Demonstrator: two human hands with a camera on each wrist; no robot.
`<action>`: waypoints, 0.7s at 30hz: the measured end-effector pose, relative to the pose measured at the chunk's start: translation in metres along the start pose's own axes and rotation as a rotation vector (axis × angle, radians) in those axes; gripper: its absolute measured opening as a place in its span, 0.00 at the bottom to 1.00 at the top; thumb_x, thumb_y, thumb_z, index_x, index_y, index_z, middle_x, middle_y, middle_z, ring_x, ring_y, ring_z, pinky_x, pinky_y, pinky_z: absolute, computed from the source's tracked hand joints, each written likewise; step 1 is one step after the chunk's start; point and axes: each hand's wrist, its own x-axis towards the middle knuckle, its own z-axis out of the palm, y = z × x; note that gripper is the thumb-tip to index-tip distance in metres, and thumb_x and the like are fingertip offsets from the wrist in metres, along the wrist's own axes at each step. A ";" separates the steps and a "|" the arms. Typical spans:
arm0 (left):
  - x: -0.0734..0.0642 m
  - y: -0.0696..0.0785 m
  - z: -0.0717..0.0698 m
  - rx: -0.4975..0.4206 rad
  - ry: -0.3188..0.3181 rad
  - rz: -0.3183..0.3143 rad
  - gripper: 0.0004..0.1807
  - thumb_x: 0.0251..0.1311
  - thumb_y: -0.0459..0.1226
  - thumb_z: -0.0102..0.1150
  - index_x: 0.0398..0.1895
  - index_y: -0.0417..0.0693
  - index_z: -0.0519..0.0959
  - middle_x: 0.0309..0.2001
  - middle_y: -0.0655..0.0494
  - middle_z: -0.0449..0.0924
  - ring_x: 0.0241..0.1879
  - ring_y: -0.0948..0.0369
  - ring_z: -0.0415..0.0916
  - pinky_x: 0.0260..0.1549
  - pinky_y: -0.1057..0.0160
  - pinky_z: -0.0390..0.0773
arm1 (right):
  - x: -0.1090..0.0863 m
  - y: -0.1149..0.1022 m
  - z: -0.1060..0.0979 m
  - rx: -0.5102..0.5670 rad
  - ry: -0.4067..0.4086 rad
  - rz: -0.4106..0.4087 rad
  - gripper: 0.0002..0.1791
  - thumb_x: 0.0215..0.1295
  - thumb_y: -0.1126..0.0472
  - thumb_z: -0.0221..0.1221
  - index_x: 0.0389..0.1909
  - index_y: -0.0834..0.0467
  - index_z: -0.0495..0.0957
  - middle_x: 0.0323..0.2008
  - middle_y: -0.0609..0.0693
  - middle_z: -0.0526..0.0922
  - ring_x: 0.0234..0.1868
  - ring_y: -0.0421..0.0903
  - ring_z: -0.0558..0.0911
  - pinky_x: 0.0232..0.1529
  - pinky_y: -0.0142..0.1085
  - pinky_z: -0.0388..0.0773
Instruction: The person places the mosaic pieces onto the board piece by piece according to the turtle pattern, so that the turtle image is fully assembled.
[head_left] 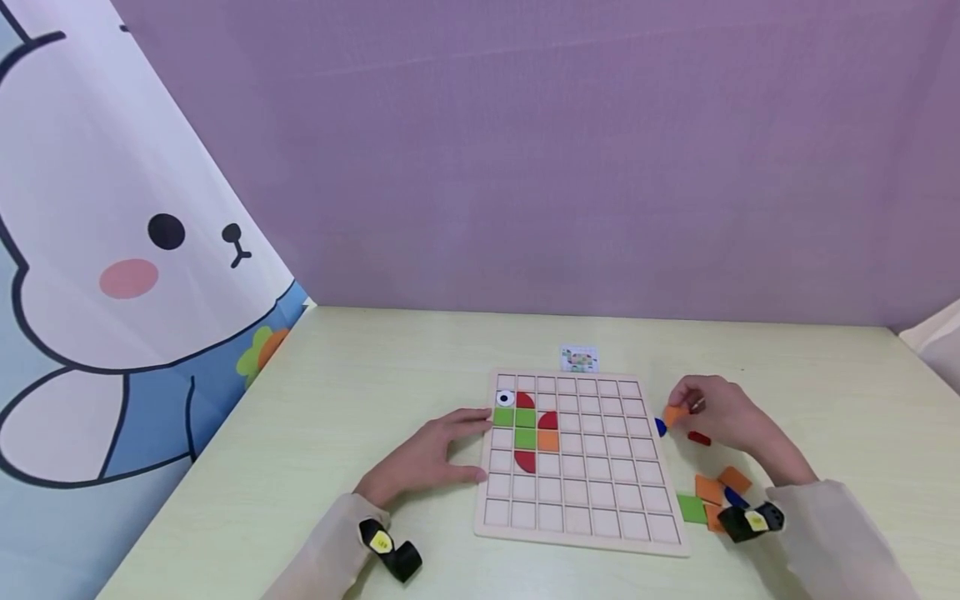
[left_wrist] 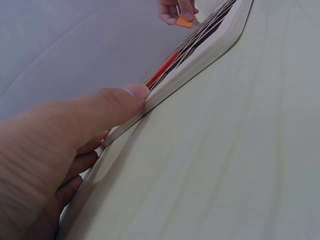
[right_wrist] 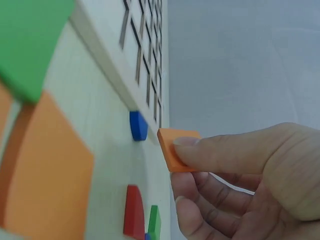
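Observation:
Between thumb and fingers, my right hand (head_left: 716, 410) pinches an orange square tile (right_wrist: 176, 150), raised just off the right side of the wooden grid board (head_left: 600, 492). My left hand (head_left: 431, 454) rests at the board's left edge, its thumb touching the rim in the left wrist view. Set in the board's left columns are a round eye piece (head_left: 505, 398), green squares (head_left: 525, 439), red quarter-round pieces (head_left: 526, 462) and an orange square (head_left: 548, 441). A blue piece (right_wrist: 138, 126) lies beside the board near my right hand, and a red piece (right_wrist: 133, 212) lies below that hand.
Loose orange tiles (head_left: 708, 488), a green tile (head_left: 692, 508) and a blue piece (head_left: 735, 497) lie by my right wrist. Behind the board sits a small picture card (head_left: 579, 358). A purple cloth (head_left: 562, 167) hangs beyond the table (head_left: 375, 358).

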 end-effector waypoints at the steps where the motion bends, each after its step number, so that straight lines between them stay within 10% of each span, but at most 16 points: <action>1: 0.000 0.000 0.000 -0.003 0.001 0.001 0.38 0.53 0.50 0.67 0.67 0.49 0.69 0.70 0.55 0.62 0.70 0.52 0.58 0.67 0.48 0.62 | 0.000 -0.001 0.000 0.002 0.005 -0.010 0.08 0.52 0.71 0.64 0.33 0.62 0.76 0.30 0.51 0.77 0.33 0.47 0.74 0.25 0.32 0.73; 21: 0.003 -0.002 0.001 -0.008 -0.002 0.003 0.37 0.53 0.50 0.67 0.66 0.48 0.69 0.70 0.54 0.62 0.70 0.52 0.58 0.67 0.47 0.61 | 0.001 -0.025 0.013 0.058 -0.029 -0.099 0.07 0.54 0.71 0.63 0.33 0.61 0.79 0.31 0.50 0.78 0.32 0.44 0.76 0.29 0.31 0.74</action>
